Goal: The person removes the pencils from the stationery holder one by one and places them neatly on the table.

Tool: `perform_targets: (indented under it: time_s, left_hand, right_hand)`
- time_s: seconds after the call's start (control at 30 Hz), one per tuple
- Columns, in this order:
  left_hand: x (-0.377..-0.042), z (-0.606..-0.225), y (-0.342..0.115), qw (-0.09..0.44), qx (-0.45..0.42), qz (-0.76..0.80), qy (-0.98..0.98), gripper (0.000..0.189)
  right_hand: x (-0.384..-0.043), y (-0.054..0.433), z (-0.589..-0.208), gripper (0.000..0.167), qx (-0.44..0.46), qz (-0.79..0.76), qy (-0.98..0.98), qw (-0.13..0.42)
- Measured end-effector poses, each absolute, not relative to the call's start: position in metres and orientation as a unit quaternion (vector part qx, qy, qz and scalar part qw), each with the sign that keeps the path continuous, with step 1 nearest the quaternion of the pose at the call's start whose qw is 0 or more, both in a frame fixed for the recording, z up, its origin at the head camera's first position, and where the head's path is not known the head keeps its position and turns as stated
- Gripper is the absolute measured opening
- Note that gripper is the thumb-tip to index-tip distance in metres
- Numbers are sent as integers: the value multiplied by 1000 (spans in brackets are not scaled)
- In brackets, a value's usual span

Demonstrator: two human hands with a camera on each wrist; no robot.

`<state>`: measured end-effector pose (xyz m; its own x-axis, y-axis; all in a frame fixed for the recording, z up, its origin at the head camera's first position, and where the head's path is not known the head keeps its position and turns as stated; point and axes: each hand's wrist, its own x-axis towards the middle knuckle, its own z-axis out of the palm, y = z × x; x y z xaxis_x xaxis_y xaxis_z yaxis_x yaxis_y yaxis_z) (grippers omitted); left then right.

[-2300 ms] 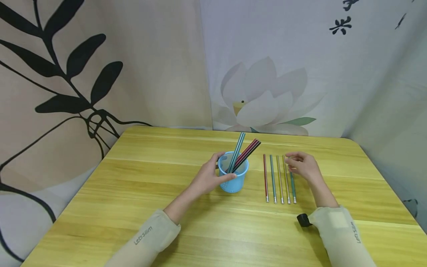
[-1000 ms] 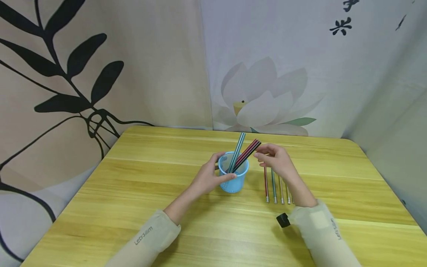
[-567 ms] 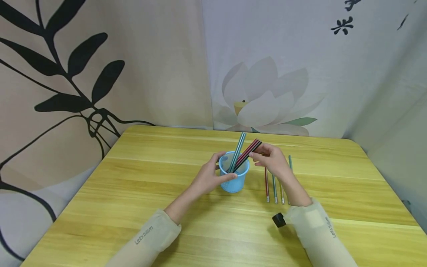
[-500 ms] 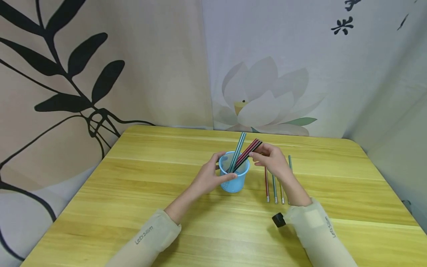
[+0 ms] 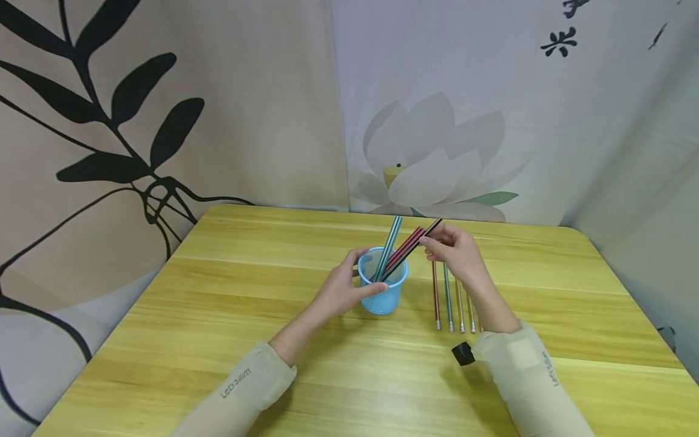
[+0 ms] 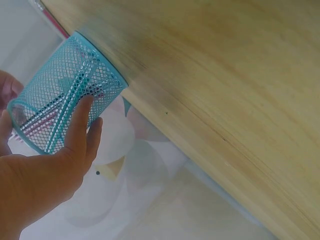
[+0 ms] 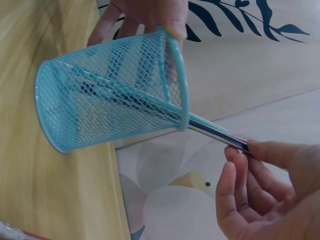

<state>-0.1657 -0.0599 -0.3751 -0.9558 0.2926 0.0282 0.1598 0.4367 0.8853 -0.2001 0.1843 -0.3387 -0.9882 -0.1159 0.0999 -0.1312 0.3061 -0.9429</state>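
My left hand (image 5: 345, 286) grips the side of a light blue mesh pencil cup (image 5: 383, 300), thumb in front and fingers behind. Standing in the cup are teal striped pencils (image 5: 389, 247) and dark red ones (image 5: 405, 247), all leaning right. Between thumb and fingertips, my right hand (image 5: 457, 250) pinches the upper part of a black pencil (image 5: 432, 227); its lower end is still inside the mesh cup (image 6: 67, 92). That pencil sticks out higher than the red ones beside it. In the right wrist view the pinch on the dark shaft (image 7: 215, 134) is just outside the rim.
Right of the cup lie a red pencil (image 5: 436, 300), a teal pencil (image 5: 449, 300) and gold ones (image 5: 460, 312) in a row, erasers toward me, partly covered by my right forearm. The wooden table (image 5: 218, 291) ends at a printed curtain (image 5: 273, 121).
My right hand has gone left from the row of pencils to the cup and taken hold of the black pencil. In the last half second that pencil rose up and right. The left hand stayed put.
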Motion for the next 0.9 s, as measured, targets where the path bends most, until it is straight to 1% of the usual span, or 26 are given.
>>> perform_targets:
  time_s: [0.2, 0.33, 0.4, 0.6, 0.7, 0.9]
  left_hand:
    - [-166, -374, -60, 63, 138, 512, 845, 83]
    - [-166, -374, -60, 63, 138, 512, 845, 83]
    - [-166, -374, -60, 63, 138, 513, 845, 83]
    - [-165, -374, -60, 66, 128, 515, 845, 83]
    - [-164, -374, -59, 65, 126, 515, 845, 82]
    - [-164, -373, -59, 63, 126, 515, 846, 82]
  right_hand:
    - [-199, 191, -331, 27, 69, 593, -802, 23]
    - [-198, 197, -326, 24, 69, 601, -796, 35]
    - [-198, 201, -324, 21, 71, 608, -789, 42]
    - [-198, 211, -316, 1, 73, 658, -747, 60]
    - [-199, 216, -313, 7, 74, 682, -724, 66]
    - [-197, 226, -307, 3, 58, 695, -712, 78]
